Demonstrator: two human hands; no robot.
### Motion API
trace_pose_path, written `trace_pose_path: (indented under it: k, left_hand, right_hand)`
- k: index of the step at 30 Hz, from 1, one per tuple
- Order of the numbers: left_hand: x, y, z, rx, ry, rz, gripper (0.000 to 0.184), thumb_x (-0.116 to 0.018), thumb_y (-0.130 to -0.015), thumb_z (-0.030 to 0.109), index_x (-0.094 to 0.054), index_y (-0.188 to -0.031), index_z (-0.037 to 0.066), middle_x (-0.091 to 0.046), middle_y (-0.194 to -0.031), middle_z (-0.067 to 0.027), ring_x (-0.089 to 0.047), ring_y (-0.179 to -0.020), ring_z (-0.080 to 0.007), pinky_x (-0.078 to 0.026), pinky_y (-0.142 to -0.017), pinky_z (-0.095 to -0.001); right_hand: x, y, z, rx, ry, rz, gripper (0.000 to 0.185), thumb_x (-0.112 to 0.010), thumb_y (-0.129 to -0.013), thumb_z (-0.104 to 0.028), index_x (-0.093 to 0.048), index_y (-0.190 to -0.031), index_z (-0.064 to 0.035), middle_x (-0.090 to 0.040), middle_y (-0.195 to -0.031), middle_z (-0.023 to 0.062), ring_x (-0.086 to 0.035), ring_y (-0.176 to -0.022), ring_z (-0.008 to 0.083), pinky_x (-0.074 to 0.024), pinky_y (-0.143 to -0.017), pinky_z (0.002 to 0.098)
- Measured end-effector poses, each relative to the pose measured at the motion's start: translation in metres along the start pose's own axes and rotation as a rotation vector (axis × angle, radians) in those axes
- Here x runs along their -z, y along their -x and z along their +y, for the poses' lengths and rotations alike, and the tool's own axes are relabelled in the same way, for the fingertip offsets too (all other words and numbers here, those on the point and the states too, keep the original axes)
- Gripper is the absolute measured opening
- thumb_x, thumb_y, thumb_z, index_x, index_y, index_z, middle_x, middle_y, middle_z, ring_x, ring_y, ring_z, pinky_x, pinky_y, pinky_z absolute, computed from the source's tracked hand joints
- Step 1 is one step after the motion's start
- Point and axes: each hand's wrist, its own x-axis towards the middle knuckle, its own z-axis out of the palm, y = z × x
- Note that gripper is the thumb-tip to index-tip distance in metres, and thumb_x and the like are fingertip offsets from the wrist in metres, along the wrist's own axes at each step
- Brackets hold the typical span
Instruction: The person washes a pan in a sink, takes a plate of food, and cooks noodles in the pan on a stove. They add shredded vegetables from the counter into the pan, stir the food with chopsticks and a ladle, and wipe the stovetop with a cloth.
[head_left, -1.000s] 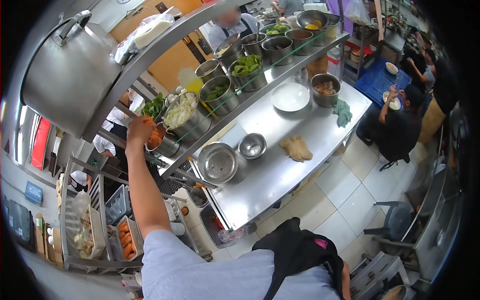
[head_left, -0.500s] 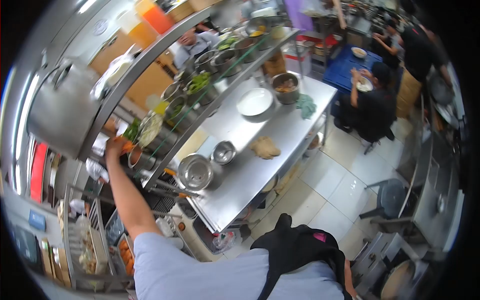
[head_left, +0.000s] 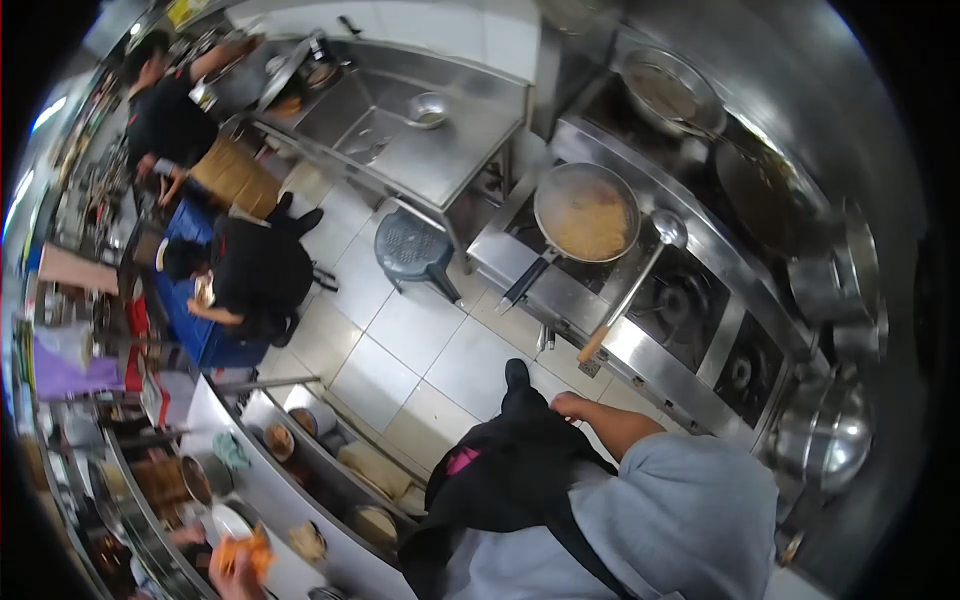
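Observation:
My left hand (head_left: 238, 578), at the lower left edge, is closed on shredded orange food (head_left: 242, 550), which sticks out past its fingers above the steel table (head_left: 275, 570). A tan lump (head_left: 307, 541) lies on the table just right of that hand, and a white plate (head_left: 231, 522) is behind it. Hanging beside the black apron (head_left: 520, 470), my right hand (head_left: 568, 406) has its fingers curled in, with nothing visible in them. Farther off, a pan (head_left: 587, 212) of steaming food sits on the stove (head_left: 650, 350), beside a wooden-handled ladle (head_left: 632, 300).
Two people in black, one standing (head_left: 170, 125) and one crouched (head_left: 258, 270), are at the upper left by a blue crate (head_left: 200, 335). A grey stool (head_left: 412, 245) stands before a steel sink counter (head_left: 450, 160). Tiled floor (head_left: 385, 370) lies between table and stove.
The view has swung right from the shelf of containers to the stove. My left hand has left the shelf with the orange shreds. My right hand has come into view.

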Motion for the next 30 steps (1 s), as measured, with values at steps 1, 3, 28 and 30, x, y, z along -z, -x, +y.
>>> trace_pose_path:
  k: [1, 3, 28, 30]
  left_hand:
    - [-0.050, -0.038, 0.016, -0.004, -0.004, -0.135, 0.034, -0.064, -0.087, 0.016, -0.060, -0.115, -0.002, -0.064, -0.098, -0.0081, -0.062, -0.081, -0.0160, -0.052, -0.073, -0.0284]
    - [-0.172, -0.094, 0.066, -0.110, -0.004, -0.394, 0.027, -0.067, -0.080, 0.017, -0.064, -0.100, -0.002, -0.063, -0.084, -0.0033, -0.059, -0.073, -0.0119, -0.047, -0.066, -0.0245]
    - [-0.810, -0.179, 0.097, -1.203, -1.011, -0.831, 0.039, -0.073, -0.078, 0.019, -0.066, -0.116, 0.016, -0.060, -0.122, -0.0147, -0.060, -0.109, -0.0332, -0.051, -0.090, -0.0464]
    - [-0.803, -0.187, 0.081, -1.289, -0.726, -0.724, 0.033, -0.072, -0.077, 0.015, -0.068, -0.110, 0.014, -0.063, -0.114, -0.0154, -0.062, -0.101, -0.0343, -0.052, -0.084, -0.0461]
  right_hand:
    - [0.002, 0.003, 0.009, -0.012, 0.012, -0.017, 0.028, -0.056, -0.087, -0.028, -0.065, -0.101, -0.0065, -0.064, -0.093, 0.0067, -0.064, -0.083, 0.0229, -0.0550, -0.068, 0.0449]
    - [0.010, 0.012, 0.025, 0.008, -0.045, -0.001, 0.027, -0.056, -0.086, -0.030, -0.066, -0.098, -0.0070, -0.064, -0.090, 0.0059, -0.064, -0.082, 0.0223, -0.0548, -0.068, 0.0443]
    - [-0.038, 0.082, 0.139, -0.217, -1.096, 0.250, 0.027, -0.057, -0.094, -0.031, -0.057, -0.115, -0.0147, -0.062, -0.101, 0.0028, -0.058, -0.084, 0.0171, -0.0464, -0.070, 0.0362]
    - [-0.023, 0.079, 0.123, -0.175, -1.062, 0.249, 0.026, -0.058, -0.092, -0.032, -0.059, -0.113, -0.0150, -0.063, -0.099, 0.0025, -0.057, -0.081, 0.0159, -0.0451, -0.069, 0.0347]
